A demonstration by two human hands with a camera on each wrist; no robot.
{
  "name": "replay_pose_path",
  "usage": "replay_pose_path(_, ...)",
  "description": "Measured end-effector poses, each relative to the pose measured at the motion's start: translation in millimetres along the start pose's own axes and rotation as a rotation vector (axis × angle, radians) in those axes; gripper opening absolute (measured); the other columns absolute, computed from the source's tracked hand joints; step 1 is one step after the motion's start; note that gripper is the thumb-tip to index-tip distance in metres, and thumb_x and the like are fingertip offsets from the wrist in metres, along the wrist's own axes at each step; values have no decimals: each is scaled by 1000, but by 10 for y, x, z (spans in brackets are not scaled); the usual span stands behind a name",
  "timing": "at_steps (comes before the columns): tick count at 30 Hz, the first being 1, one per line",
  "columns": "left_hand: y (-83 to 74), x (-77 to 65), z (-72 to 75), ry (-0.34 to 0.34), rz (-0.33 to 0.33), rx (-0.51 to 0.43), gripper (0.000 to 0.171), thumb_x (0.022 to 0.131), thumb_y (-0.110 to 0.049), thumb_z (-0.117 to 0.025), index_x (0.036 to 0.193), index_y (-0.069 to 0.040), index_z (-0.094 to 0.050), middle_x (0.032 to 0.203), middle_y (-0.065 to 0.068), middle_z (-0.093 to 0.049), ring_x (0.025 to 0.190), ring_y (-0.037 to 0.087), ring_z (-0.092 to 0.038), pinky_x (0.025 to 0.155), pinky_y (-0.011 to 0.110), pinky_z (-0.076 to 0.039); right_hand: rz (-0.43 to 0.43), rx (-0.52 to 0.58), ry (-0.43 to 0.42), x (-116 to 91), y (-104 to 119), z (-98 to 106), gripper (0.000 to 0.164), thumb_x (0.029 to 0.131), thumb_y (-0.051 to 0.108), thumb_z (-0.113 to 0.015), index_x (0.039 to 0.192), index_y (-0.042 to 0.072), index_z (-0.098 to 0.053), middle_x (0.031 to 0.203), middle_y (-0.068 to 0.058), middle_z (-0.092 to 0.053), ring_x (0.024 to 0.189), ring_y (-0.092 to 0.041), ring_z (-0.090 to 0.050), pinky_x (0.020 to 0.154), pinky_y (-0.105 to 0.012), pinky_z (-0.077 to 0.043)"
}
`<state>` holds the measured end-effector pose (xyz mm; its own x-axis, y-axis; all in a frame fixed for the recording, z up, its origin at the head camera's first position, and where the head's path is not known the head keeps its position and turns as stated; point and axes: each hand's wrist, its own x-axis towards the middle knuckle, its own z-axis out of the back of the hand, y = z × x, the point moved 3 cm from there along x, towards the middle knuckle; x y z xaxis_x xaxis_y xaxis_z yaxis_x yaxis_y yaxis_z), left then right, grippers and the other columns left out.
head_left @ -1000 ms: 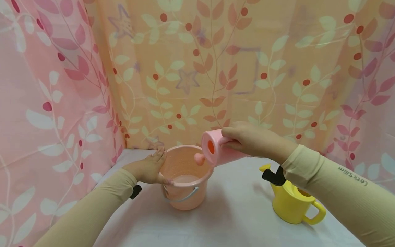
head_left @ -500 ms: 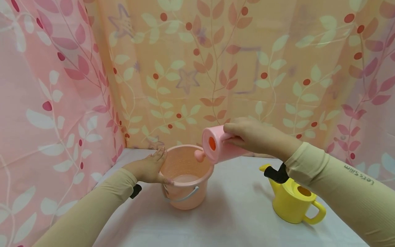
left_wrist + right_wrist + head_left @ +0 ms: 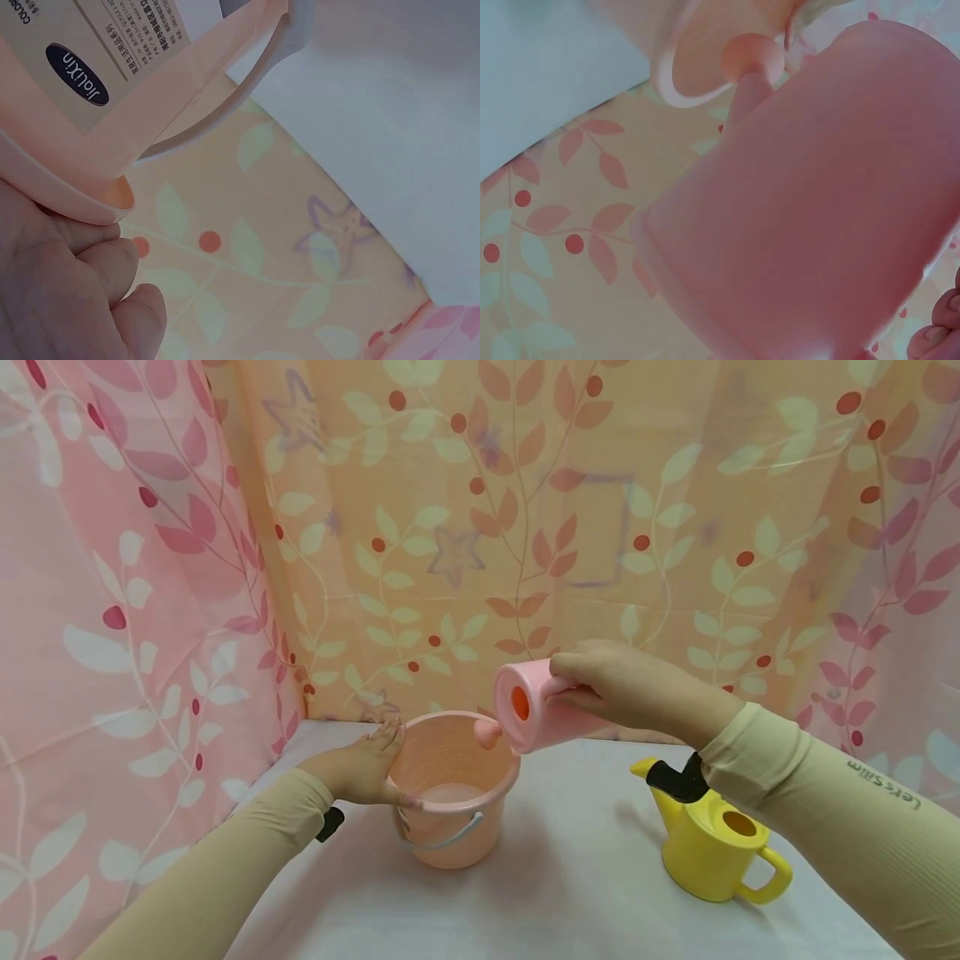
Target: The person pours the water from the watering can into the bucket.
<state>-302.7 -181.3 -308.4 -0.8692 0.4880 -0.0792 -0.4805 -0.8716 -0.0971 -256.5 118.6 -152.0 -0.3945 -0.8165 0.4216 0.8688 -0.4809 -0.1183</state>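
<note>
My right hand (image 3: pixel 622 681) grips the handle of a pink watering can (image 3: pixel 802 202), which is tipped far over toward the left. Its rounded spout head (image 3: pixel 487 733) is over the right side of a peach bucket (image 3: pixel 457 839), just inside the rim in the head view. The orange fill hole faces left. My left hand (image 3: pixel 363 768) rests on the bucket's left rim, fingers extended toward the back and thumb along the near side. In the left wrist view its fingers (image 3: pixel 112 266) lie right at the rim, below a printed label (image 3: pixel 97 52). A pale, shallow layer shows at the bucket's bottom.
To the right, a yellow watering can (image 3: pixel 705 860) stands upright on the white tabletop (image 3: pixel 585 877), partly behind the right wrist's black camera mount (image 3: pixel 678 779). A leaf-patterned curtain (image 3: pixel 450 527) closes off the back and sides. The bucket's grey bail (image 3: pixel 450 839) hangs down in front.
My right hand has risen slightly and shifted a little right with the pink watering can, whose spout head stays over the bucket. The left hand and bucket have stayed put.
</note>
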Motion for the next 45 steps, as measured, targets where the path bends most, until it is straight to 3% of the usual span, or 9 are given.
replay_pose_path(28,-8,-4,4,5,6,-9,120,70,-75,-51,141,12,-11,148,28,-4,138,37,-4,108,52,-15,-22,9,-3,-52,-33,-16,25,80,11,-71,72,16,-48,66,8,-47,65,-10,-45,58,-24,-40)
replay_pose_path(38,13,8,-17,-7,-7,9,118,71,-73,-53,140,13,-13,148,29,-6,137,38,-5,107,53,-16,-168,69,36,-149,-98,-91,20,82,17,-69,74,18,-51,68,9,-50,69,-12,-47,61,-26,-43)
replay_pose_path(45,19,9,-21,-11,-10,12,118,70,-74,-52,140,13,-13,148,29,-6,137,38,-5,107,53,-16,-226,118,-35,-265,-211,-166,22,82,18,-68,73,16,-48,63,9,-44,62,-9,-45,55,-24,-40)
